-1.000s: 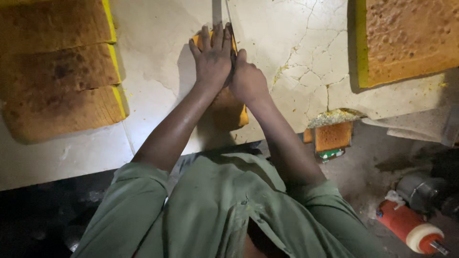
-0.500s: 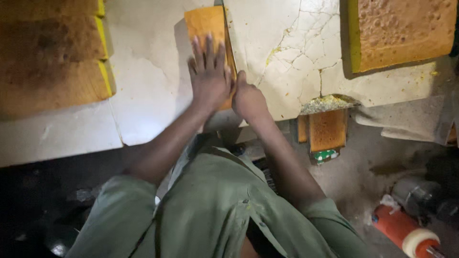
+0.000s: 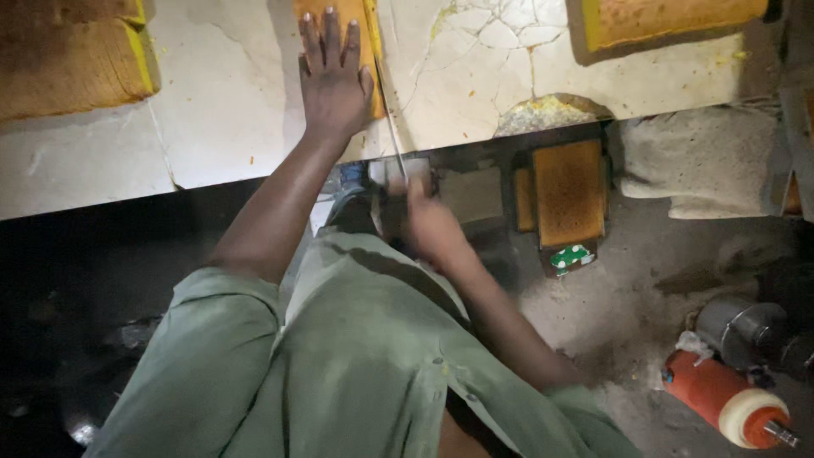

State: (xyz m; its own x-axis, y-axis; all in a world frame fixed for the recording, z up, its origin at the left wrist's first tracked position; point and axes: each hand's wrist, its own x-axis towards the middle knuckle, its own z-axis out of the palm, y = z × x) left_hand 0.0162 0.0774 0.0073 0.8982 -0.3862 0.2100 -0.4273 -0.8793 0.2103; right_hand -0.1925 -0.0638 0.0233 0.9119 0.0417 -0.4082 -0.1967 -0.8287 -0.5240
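My left hand (image 3: 333,76) lies flat, fingers spread, on a yellow-brown cake slab (image 3: 370,51) on the white cracked counter (image 3: 229,110). My right hand (image 3: 428,225) is below the counter's edge, blurred, closed around the handle of a long thin knife (image 3: 390,127). The blade runs up along the right side of the slab beside my left hand.
More cake slabs sit at the far left (image 3: 72,59) and top right (image 3: 670,19) of the counter. Below the edge stands a brown cake piece (image 3: 568,191) on a small stand, a cloth (image 3: 704,165) beside it. An orange cylinder (image 3: 725,403) lies on the floor.
My right hand has pulled back off the counter toward me, drawing the knife down along the slab's right side. My left hand stays pressed on the slab.
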